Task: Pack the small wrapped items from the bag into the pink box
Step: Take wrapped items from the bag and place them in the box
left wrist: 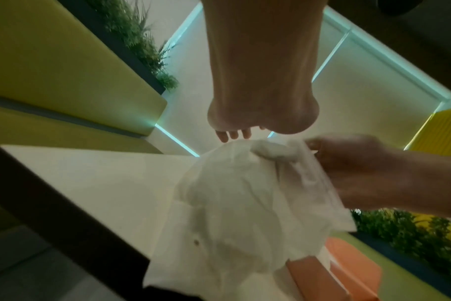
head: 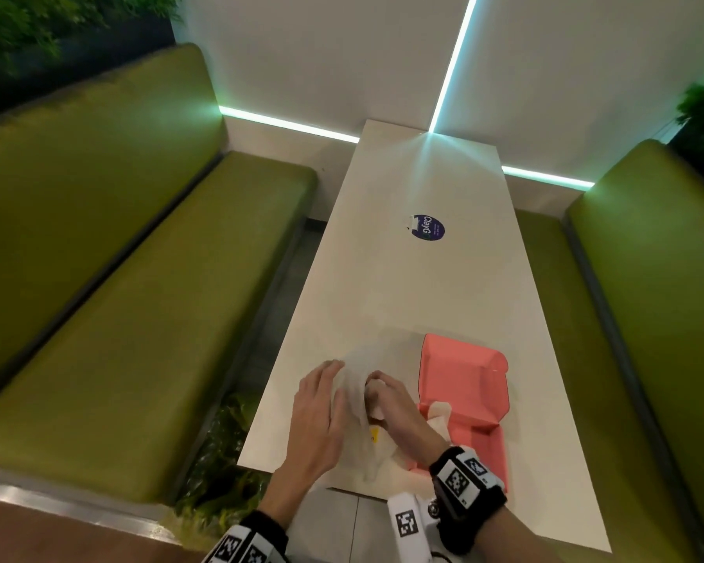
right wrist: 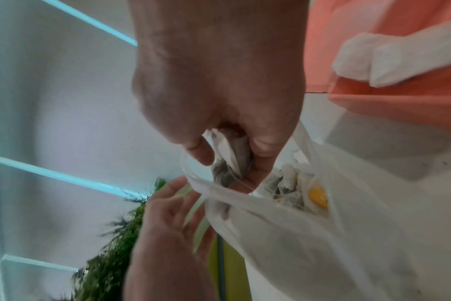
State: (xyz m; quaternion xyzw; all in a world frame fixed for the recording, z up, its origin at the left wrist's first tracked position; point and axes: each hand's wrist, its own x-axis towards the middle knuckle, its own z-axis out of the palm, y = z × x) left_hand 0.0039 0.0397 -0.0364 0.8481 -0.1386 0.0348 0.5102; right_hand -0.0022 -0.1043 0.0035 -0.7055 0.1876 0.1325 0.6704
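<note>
While fingers curl — right hand [right wrist: 219,97] pinches.

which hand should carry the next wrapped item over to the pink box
Right. The right hand is already at the bag's mouth, its fingers pinching a wrapped item, and the pink box sits on its side. The left hand lies flat against the bag, probably steadying it.

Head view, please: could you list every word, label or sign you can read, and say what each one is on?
"ClayG": white letters on the round dark blue sticker on the white table.
Smaller lines on that sticker: too small to read.
Black-and-white square code markers on the wrist bands: patterns only, no words.
Pink box and plastic bag: no legible print.
</note>
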